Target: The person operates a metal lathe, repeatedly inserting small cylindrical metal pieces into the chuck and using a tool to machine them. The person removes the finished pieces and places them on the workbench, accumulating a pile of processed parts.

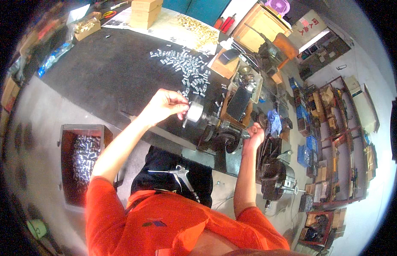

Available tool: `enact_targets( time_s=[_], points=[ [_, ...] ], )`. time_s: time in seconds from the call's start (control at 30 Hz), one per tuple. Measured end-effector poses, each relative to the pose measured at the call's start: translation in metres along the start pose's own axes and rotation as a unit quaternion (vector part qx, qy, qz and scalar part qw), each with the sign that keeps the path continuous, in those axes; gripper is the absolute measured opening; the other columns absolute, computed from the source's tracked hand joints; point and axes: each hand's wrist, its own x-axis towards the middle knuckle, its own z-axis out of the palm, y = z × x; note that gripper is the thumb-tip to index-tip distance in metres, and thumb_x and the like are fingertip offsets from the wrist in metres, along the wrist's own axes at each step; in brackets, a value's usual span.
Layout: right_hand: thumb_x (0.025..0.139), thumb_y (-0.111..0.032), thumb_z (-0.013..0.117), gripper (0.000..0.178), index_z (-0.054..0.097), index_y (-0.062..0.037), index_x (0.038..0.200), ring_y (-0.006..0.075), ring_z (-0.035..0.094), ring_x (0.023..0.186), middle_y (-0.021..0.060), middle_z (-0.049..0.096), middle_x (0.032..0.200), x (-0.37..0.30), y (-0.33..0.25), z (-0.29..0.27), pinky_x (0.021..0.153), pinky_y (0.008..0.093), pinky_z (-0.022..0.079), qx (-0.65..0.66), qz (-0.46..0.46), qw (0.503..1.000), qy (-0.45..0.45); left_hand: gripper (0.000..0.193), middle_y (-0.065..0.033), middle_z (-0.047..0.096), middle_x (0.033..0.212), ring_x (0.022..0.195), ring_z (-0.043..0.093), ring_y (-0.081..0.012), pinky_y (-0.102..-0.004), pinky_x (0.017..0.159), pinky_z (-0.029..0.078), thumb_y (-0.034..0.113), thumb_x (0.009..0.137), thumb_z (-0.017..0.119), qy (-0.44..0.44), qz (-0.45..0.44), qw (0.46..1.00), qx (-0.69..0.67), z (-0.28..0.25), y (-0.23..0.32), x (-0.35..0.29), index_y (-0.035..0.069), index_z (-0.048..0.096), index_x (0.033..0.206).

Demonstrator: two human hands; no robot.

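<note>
My left hand point(165, 105) pinches a small metal piece at the round silver chuck point(193, 112) of a small bench machine point(222, 128) at the edge of the black workbench point(109, 72). My right hand point(255, 134) is closed around a lever or handle on the machine's right side. A loose heap of small silver cylinders point(185, 68) lies on the bench just beyond the chuck. An air blow gun point(178, 174) rests on my lap against the dark trousers.
A rusty box point(84, 160) with several silver cylinders stands on the floor at my left. Cardboard boxes point(144, 12), brass parts on paper point(198, 32) and a wooden crate point(259, 25) lie at the far bench side. Shelves of tools point(335, 141) fill the right.
</note>
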Motion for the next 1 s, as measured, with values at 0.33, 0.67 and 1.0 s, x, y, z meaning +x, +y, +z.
enact_targets(
  time_s=[0.33, 0.67, 1.0],
  points=[
    [0.075, -0.014, 0.047, 0.010, 0.050, -0.0034, 0.075, 0.0089, 0.026, 0.041, -0.0013, 0.033, 0.051, -0.096, -0.002, -0.042, 0.037, 0.0228, 0.022, 0.026, 0.081, 0.996, -0.041, 0.010, -0.0088, 0.060, 0.073, 0.062, 0.058, -0.0129, -0.0235, 0.058, 0.049, -0.001, 0.075, 0.060, -0.006, 0.002, 1.000, -0.027, 0.002, -0.001, -0.003, -0.003, 0.058, 0.084],
    [0.075, -0.015, 0.047, 0.009, 0.049, -0.0053, 0.074, 0.0067, 0.026, 0.041, -0.0031, 0.033, 0.053, -0.088, -0.003, -0.048, 0.035, 0.0204, 0.019, 0.020, 0.118, 0.989, -0.086, 0.013, -0.0097, 0.060, 0.076, 0.065, 0.059, -0.0147, -0.0251, 0.061, 0.049, -0.002, 0.075, 0.059, -0.008, 0.002, 1.000, 0.009, 0.000, -0.002, -0.004, -0.005, 0.057, 0.087],
    [0.079, -0.010, 0.042, 0.011, 0.051, -0.0029, 0.079, 0.0072, 0.032, 0.045, -0.0026, 0.039, 0.056, -0.022, -0.027, 0.036, 0.041, 0.0221, 0.024, -0.113, -0.066, 0.990, -0.048, 0.009, -0.0081, 0.059, 0.071, 0.061, 0.057, -0.0128, -0.0235, 0.058, 0.048, -0.002, 0.074, 0.058, -0.010, 0.000, 1.000, 0.019, -0.001, 0.007, -0.003, -0.004, 0.055, 0.083]
  ],
)
